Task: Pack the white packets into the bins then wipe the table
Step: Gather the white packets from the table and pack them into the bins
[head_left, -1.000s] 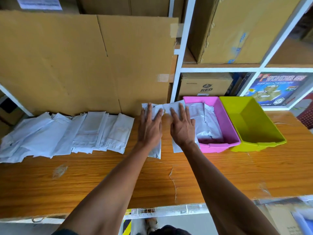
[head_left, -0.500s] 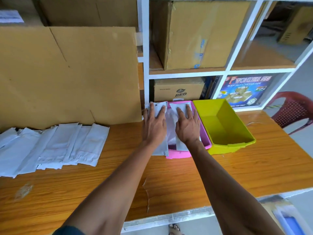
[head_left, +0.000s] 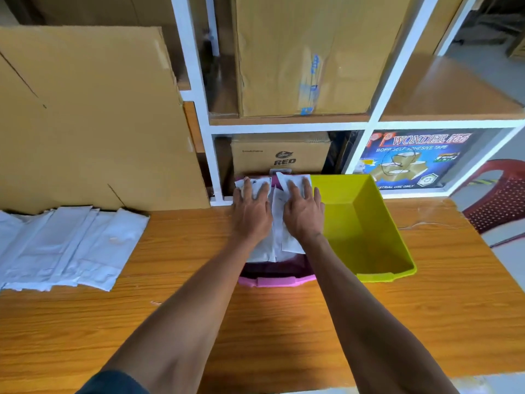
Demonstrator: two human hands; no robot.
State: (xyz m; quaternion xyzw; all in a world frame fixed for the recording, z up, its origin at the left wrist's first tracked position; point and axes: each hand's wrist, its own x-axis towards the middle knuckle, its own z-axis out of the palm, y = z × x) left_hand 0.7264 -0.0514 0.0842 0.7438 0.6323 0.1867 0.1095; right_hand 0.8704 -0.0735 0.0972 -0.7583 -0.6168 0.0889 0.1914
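— Where are the hands just now?

— Both lie flat, palms down, on a bundle of white paper packets (head_left: 274, 245) that sits in the pink plastic bin (head_left: 277, 280). The left hand (head_left: 253, 213) presses the left part of the bundle and the right hand (head_left: 303, 215) the right part, side by side with a narrow strip of white showing between them. The fingers of each are straight and spread; neither hand curls round anything.

— And the bin itself?

— It stands on the orange-brown wooden table (head_left: 199, 308), its near rim and handle showing below the wrists, its far end against the white metal shelving (head_left: 287, 127). Touching its right side is a lime-green plastic bin (head_left: 369, 237) with nothing visible inside.

— Are more packets about?

— Yes — a fanned row of flat white packets (head_left: 65, 248) lies on the left of the table, well apart from the bins, overlapping one another before a large leaning sheet of brown cardboard (head_left: 93, 123).

— What stands behind?

— Brown cardboard boxes (head_left: 306, 55) on the shelves, a blue printed tape carton (head_left: 412, 160) to the right, and a dark red plastic chair (head_left: 500, 200) at the right edge.
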